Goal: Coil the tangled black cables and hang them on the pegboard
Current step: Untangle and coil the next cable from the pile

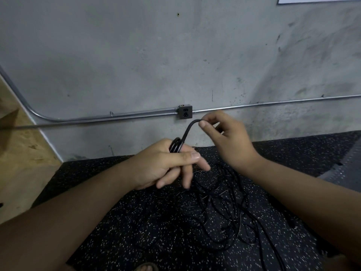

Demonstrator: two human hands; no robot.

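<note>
Centrally, the left hand (166,165) grips a small coil (175,146) of black cable, thumb laid across it and fingers curled beneath; the loops stand roughly on edge and poke out toward 12 o'clock; their lower part is hidden in the palm. From the coil one strand (187,132) climbs toward 1 o'clock, bends over, and ends in the right hand (228,141), pinched between thumb and forefinger; the fingertips hide whether that is the cable's end or only a bend. At 5 o'clock from the hands the tangled cables (220,208) sprawl on a speckled rubber floor mat (136,222); black on black, they are hard to trace; some run out of frame at the lower right. Behind, on the concrete wall (136,55), a metal conduit (273,103) runs from 9 to 3 o'clock through an outlet box (185,112); a grey perforated panel (347,163) is cut off at 3 o'clock; tan wooden boarding (23,153) lies at 9 o'clock.
</note>
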